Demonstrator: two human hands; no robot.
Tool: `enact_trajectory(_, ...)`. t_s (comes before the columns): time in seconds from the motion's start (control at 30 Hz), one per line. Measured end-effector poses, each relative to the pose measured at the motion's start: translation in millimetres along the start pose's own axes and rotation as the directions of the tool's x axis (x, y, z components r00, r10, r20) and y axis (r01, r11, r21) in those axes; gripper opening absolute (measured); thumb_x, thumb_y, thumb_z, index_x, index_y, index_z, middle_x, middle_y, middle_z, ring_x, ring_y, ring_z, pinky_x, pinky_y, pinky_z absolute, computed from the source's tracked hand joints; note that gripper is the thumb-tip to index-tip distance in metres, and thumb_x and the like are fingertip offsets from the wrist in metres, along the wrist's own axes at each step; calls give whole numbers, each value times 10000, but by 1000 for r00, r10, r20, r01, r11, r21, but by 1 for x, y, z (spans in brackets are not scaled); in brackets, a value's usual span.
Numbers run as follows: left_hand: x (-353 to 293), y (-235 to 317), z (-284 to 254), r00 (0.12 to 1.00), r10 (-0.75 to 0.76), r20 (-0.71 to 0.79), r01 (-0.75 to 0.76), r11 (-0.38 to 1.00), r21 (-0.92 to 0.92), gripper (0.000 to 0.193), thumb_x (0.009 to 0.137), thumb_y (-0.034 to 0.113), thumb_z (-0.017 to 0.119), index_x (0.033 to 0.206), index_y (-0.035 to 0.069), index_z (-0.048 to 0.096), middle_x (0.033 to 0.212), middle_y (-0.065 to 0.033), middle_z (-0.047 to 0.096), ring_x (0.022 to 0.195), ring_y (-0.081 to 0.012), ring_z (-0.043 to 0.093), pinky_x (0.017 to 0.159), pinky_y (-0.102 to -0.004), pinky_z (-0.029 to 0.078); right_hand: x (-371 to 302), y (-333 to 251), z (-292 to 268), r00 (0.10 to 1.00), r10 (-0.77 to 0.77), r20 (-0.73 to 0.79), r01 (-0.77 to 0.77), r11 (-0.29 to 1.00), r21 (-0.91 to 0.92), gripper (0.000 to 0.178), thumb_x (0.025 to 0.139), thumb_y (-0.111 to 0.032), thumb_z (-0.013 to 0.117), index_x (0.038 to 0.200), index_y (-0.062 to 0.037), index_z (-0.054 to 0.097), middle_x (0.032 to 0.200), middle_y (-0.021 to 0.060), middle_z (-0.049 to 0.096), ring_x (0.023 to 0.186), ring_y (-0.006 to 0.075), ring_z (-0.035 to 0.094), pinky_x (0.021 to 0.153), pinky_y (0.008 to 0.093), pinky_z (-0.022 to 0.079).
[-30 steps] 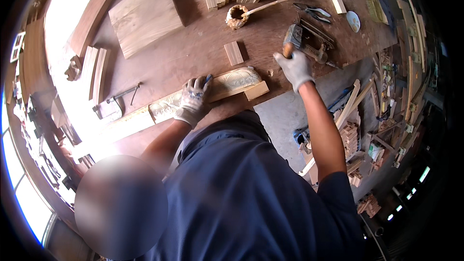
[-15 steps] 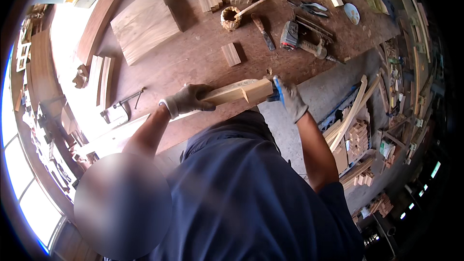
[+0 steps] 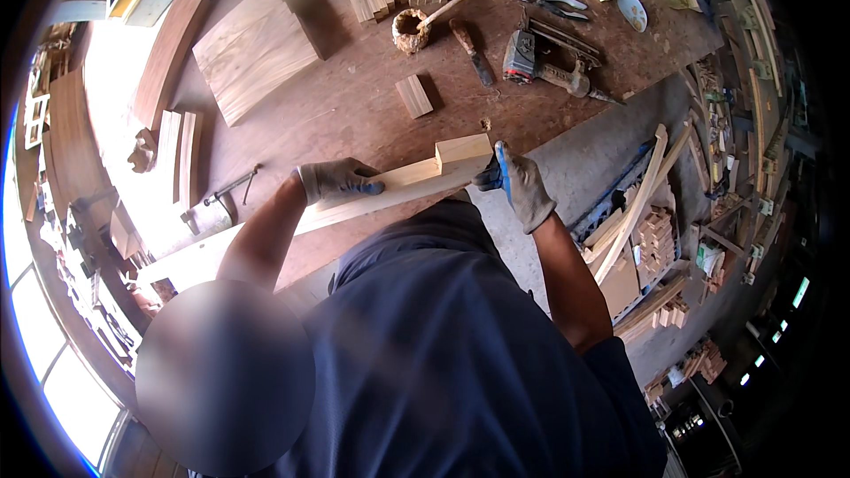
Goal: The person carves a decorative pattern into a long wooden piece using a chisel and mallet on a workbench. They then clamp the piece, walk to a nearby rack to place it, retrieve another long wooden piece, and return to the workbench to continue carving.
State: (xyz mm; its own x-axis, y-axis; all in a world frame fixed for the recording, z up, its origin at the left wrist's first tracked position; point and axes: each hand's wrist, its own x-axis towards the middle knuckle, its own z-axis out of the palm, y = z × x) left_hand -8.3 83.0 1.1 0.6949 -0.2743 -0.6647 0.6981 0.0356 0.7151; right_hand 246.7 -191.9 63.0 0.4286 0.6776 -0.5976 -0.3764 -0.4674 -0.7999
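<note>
One pale board [image 3: 416, 188] has been turned, carved face now hidden; mid-frame, it is grasped by the fingers of the left hand [image 3: 341, 181] and right hand [image 3: 521, 186].

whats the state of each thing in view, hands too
Left hand: gloved, on the long pale board
Right hand: gloved, at the board's right end, thumb raised
Long pale board: plain side up
Pale block: on the board near its right end
Pot: crusted, uncovered, stick leaning in it
Wooden-handled tool: lying flat
Power tool: lying down, unheld
Screw clamp: lying down, tightness unclear
</note>
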Motion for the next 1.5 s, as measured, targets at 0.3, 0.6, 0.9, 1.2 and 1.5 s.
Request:
enact_trajectory(0.3,-3,1,3,995,-81,55,91,975,-203,563,934,501,744,1177,-7,735,971,-13,713,883,-103,585,814,-301,494,-8,-5,-3,1000,11,2,-11,998,-68,605,1050,-564,515,1001,9,704,738,84,724,646,135,693,655,282,558)
enact_trajectory(0.6,-8,8,5,992,-95,78,114,950,-292,576,926,477,762,1212,-22,717,1050,-30,724,956,-118,606,877,-302,496,-16,-12,11,980,-196,-23,163,873,-460,415,818,-253,851,1119,3,724,929,97,765,881,138,718,815,310,569)
enact_trajectory(0.9,-23,41,34,981,38,-192,-49,997,-53,780,788,362,897,1397,-24,598,1277,-144,693,1170,-208,624,1078,-352,472,-9,3,-1,995,-101,-25,77,875,-477,423,781,-211,870,1124,-12,723,978,103,771,890,155,720,816,326,565)
enact_trajectory(1.2,-5,34,81,617,432,-657,227,702,675,922,660,360,921,1447,88,526,1283,-195,580,1190,-409,514,1017,-538,437,-18,51,-14,981,187,-46,-192,935,-299,357,914,-68,690,1258,23,658,898,63,721,759,109,654,709,270,539)
enact_trajectory(1.5,15,3,80,505,574,-644,231,629,742,913,704,453,871,1446,68,504,1316,-181,557,1206,-397,515,1046,-552,395,-32,72,-15,972,224,-69,-232,870,-435,365,936,-108,689,1273,26,654,917,74,727,775,117,669,723,277,545)
